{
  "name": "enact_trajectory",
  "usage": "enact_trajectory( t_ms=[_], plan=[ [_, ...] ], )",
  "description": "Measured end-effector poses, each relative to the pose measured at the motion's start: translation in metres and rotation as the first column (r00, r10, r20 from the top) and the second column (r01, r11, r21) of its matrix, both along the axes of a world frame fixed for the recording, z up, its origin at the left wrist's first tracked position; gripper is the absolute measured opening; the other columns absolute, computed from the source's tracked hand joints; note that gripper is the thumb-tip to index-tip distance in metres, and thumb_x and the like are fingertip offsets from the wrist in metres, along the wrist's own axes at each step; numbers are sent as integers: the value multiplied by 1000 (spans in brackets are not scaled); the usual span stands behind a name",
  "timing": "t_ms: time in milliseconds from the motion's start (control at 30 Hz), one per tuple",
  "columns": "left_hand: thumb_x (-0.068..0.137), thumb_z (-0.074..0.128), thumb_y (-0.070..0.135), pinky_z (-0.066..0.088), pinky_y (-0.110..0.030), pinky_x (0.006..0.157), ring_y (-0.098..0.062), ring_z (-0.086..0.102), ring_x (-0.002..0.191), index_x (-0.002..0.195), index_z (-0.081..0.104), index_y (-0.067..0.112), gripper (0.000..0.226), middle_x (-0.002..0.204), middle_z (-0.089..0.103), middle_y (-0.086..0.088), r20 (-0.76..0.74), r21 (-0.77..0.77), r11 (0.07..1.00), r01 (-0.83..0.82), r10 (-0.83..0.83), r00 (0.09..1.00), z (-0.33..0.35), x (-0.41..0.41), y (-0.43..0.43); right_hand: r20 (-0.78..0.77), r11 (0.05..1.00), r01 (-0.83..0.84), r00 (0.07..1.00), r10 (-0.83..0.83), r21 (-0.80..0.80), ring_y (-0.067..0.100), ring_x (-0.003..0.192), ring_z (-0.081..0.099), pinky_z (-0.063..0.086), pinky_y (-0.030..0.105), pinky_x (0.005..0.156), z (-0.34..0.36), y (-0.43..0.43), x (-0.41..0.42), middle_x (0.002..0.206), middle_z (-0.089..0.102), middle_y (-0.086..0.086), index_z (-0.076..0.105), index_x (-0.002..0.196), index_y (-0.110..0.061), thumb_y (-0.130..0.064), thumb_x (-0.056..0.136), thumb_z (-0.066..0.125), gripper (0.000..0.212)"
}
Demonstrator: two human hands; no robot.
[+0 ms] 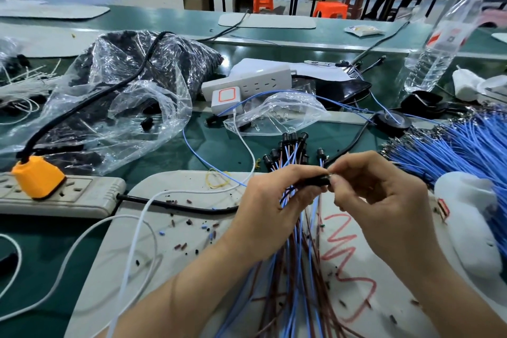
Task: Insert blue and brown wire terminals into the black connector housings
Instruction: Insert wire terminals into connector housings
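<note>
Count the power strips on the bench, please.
2. The grey power strip lies at the left, orange plug in it; the white power strip lies mid-bench. More may be hidden.

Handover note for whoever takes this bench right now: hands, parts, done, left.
Left hand grips the wire bundle and a black housing.
Right hand pinches a wire end at that housing's mouth; whether it is seated is hidden.
Done: finished housings fan out above the hands, wires in.
Loose blue wires lie piled at right; plastic bag of black parts at left.
To do: seat this one, then any unfitted wires.
</note>
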State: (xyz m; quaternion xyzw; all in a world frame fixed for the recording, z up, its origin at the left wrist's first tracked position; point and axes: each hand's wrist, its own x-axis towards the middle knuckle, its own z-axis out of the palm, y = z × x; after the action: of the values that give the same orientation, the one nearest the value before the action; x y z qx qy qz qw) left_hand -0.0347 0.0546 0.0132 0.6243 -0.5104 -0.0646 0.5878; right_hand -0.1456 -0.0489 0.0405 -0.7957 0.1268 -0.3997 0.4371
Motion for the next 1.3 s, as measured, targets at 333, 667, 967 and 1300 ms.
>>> enact_trajectory(
  t_ms=[333,667,967,1300],
  plan=[
    [87,63,11,42,-9,60,-1,53,53,104,69,5,18,73,67,8,-84,79,993,82,-76,994,-1,3,0,-80,845,-197,960,270,496,19,45,53,45,23,44,3,-22,-2,57,61,13,63,79,3,9,83,56,11],
    [85,67,7,46,-12,62,-6,59,55,100,70,7,15,72,68,9,-154,100,987,126,-110,982,-6,5,0,-80,683,-280,892,446,675,19,47,57,47,24,45,3,-29,-4,60,62,16,70,63,-14,-14,68,65,7],
    [80,69,10,47,-10,65,0,61,64,93,72,3,16,73,68,11,-243,82,983,167,-143,960,-12,5,0,-119,627,-288,843,525,724,24,54,63,54,28,52,-1,-34,-4,68,65,25,70,65,-10,-15,62,72,7],
    [88,65,13,52,-26,70,-11,65,68,100,69,9,13,75,71,-5,-141,102,994,43,-28,990,-2,3,-2,13,727,-223,959,282,649,16,47,51,45,22,45,-11,-16,7,59,59,11,60,71,-5,-11,71,62,6]
  ],
)
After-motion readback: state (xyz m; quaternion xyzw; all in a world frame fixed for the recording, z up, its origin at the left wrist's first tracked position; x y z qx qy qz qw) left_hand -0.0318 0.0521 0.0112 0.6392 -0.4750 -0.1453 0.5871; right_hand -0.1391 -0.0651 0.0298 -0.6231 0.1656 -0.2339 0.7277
